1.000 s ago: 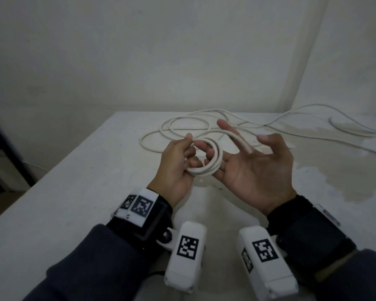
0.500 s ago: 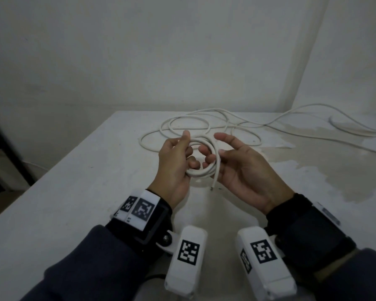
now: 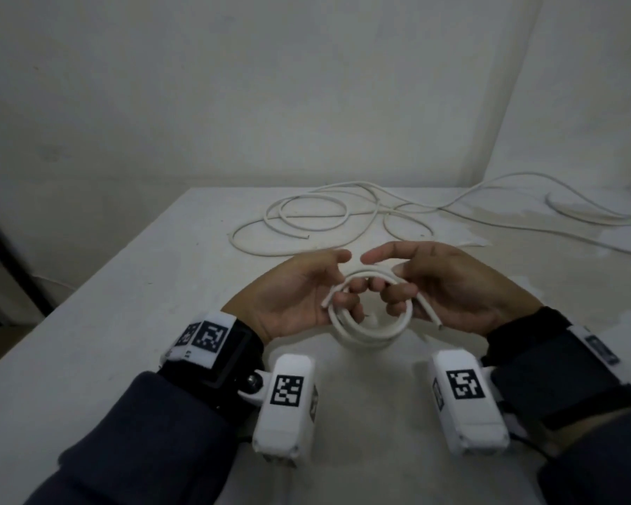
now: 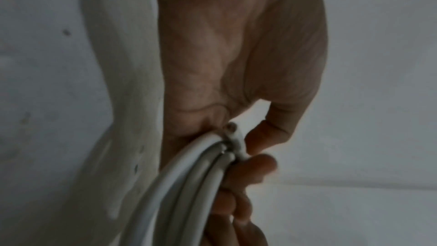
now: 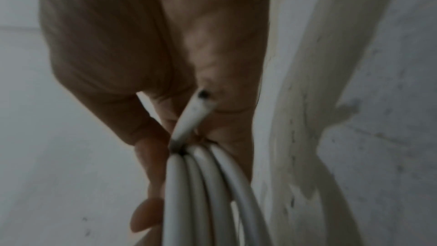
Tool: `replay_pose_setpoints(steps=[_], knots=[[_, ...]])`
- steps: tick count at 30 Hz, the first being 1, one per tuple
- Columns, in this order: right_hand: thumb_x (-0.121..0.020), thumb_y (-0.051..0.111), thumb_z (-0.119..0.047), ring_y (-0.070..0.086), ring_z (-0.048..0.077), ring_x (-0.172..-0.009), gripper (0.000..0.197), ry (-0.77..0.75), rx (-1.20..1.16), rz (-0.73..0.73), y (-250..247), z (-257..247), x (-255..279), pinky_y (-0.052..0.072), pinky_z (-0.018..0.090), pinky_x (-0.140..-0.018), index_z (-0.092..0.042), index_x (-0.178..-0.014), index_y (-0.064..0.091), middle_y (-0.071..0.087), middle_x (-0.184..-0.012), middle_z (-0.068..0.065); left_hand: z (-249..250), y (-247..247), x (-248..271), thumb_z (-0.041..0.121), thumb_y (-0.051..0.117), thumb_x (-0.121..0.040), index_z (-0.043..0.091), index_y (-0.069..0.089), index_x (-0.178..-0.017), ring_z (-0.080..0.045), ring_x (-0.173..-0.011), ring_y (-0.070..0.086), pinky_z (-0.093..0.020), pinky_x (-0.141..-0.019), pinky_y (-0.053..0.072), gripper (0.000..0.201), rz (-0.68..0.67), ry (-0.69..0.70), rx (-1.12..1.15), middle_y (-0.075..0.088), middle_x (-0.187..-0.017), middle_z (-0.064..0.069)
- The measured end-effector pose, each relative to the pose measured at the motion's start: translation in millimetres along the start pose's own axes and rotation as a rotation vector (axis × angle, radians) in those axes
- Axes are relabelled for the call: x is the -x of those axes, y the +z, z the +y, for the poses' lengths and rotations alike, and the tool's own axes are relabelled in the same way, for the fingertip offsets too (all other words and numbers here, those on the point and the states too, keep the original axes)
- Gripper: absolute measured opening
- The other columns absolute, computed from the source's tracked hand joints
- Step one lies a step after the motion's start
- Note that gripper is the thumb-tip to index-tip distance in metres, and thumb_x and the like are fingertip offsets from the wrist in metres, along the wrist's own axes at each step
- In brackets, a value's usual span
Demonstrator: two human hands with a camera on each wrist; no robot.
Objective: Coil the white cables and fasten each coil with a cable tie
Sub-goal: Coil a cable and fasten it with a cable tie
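Observation:
A small coil of white cable hangs between both hands above the white table. My left hand grips the coil's left side, fingers curled through the ring; one cut end pokes out by its fingers. My right hand grips the right side, and the other cut end sticks out below its palm. The left wrist view shows the stacked turns under curled fingers. In the right wrist view the turns run under the fingers, with the cut end pointing up. No cable tie is visible.
More loose white cable lies in loops at the back of the table, and another strand runs off to the right. The wall stands just behind. The table's left edge drops to a dark floor.
The right hand, spread open a second ago, has closed on the coil. Both hands have drawn the coil nearer and turned it flatter, palms up. The loose tail is now wound in.

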State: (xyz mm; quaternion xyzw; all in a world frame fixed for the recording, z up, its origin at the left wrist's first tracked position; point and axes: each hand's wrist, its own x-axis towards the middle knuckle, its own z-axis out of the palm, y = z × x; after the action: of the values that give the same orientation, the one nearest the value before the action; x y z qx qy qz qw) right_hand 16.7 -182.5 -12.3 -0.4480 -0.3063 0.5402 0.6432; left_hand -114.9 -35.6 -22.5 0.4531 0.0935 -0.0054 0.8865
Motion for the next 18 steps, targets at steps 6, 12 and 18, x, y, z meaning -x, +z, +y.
replay_pose_setpoints(steps=[6, 12, 18], knots=[[-0.086, 0.051, 0.003, 0.054, 0.016, -0.051, 0.018, 0.005, 0.112, 0.043, 4.6, 3.2, -4.4, 0.05, 0.026, -0.053, -0.008, -0.1, 0.053, 0.06, -0.073, 0.019, -1.3, 13.9, -5.1, 0.027, 0.048, -0.084, 0.008, 0.047, -0.075, -0.006, -0.029, 0.02, -0.015, -0.036, 0.03, 0.021, 0.176, -0.048, -0.124, 0.033, -0.048, 0.001], [-0.084, 0.069, -0.013, 0.052, 0.024, -0.064, 0.014, -0.316, 0.551, 0.35, 10.2, 8.2, -9.4, 0.048, 0.037, -0.064, -0.012, -0.071, 0.066, 0.066, -0.073, 0.012, -8.9, 21.0, -12.9, 0.029, 0.06, -0.093, 0.019, 0.044, -0.07, -0.005, -0.033, 0.022, -0.015, -0.031, 0.024, 0.03, 0.457, 0.221, -0.242, 0.025, -0.044, 0.009], [-0.08, 0.075, -0.015, 0.061, 0.021, -0.061, 0.009, -0.45, 0.724, 0.438, 6.9, 9.2, -9.4, 0.05, 0.026, -0.059, -0.006, -0.079, 0.075, 0.072, -0.075, 0.012, -13.7, 21.3, -15.2, 0.025, 0.063, -0.092, 0.016, 0.045, -0.064, -0.008, -0.034, 0.025, -0.017, -0.034, 0.027, 0.034, 0.599, 0.343, -0.244, 0.028, -0.043, 0.007]])
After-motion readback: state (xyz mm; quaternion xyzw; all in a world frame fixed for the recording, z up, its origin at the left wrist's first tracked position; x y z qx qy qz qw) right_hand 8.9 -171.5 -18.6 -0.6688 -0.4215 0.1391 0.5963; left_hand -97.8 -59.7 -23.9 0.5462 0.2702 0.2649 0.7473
